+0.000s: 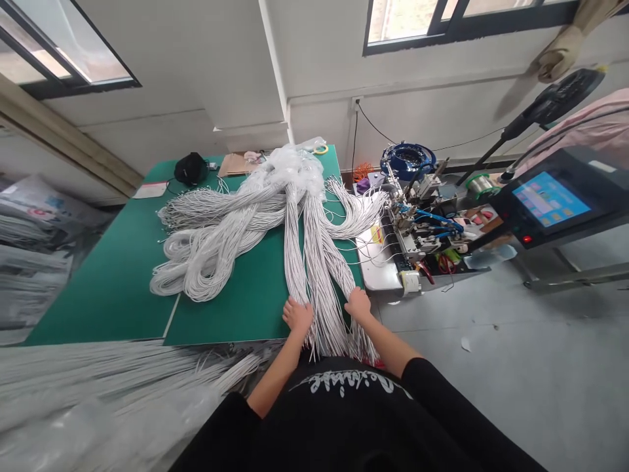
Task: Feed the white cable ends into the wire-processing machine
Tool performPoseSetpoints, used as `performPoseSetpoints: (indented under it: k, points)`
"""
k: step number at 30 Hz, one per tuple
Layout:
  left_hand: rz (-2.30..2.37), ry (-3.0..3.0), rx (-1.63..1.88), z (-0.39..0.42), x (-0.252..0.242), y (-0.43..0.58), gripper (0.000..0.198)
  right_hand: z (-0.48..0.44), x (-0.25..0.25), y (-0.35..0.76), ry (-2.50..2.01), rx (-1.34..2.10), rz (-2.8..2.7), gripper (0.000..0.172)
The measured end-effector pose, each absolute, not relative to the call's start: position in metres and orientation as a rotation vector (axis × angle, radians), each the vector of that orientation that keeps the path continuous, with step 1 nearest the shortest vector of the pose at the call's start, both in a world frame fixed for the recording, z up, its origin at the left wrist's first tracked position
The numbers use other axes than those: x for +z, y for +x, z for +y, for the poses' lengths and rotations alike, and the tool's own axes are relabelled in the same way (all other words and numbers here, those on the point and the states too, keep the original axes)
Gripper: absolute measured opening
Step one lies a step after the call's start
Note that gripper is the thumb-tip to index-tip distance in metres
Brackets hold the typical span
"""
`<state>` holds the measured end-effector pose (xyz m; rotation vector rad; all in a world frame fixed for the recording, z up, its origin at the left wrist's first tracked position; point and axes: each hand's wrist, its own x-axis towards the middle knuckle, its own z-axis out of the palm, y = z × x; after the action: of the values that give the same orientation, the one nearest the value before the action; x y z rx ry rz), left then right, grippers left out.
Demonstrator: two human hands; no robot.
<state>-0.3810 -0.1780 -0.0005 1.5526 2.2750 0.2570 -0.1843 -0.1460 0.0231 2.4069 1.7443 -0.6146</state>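
Long bundles of thin white cables (319, 275) run down the green table toward my body, their loose ends hanging over the near edge. My left hand (298, 316) is closed round the leftmost of these bundles, close to its lower end. On the other side, my right hand (358, 304) grips the rightmost bundle near the table's edge. The fingers of both hands are partly hidden by the hands and cables. Clear plastic wrapping (289, 167) covers the far ends. Looped coils of white cable (206, 262) lie to the left.
The green table (118, 288) carries a black cap (191, 169), cardboard (233, 164) and a tape roll (321, 150). At the right stand a machine (417, 223) with a blue bowl (407, 160) and a lit screen (550, 198). More white cables (98, 373) lie below at the left.
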Motion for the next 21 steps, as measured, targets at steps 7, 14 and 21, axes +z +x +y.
performPoseSetpoints:
  k: [7, 14, 21]
  points:
    - [1.436, 2.266, 0.248, -0.164, 0.018, -0.336, 0.027, -0.143, 0.021, -0.182, 2.404, -0.624, 1.781, 0.048]
    - [1.209, 2.434, 0.191, -0.158, 0.008, -0.34, 0.018, -0.138, 0.022, -0.176, 2.365, -0.704, 1.791, 0.047]
    - [1.441, 2.342, 0.15, -0.17, 0.015, -0.403, 0.018, -0.127, 0.025, -0.156, 2.317, -0.862, 1.724, 0.04]
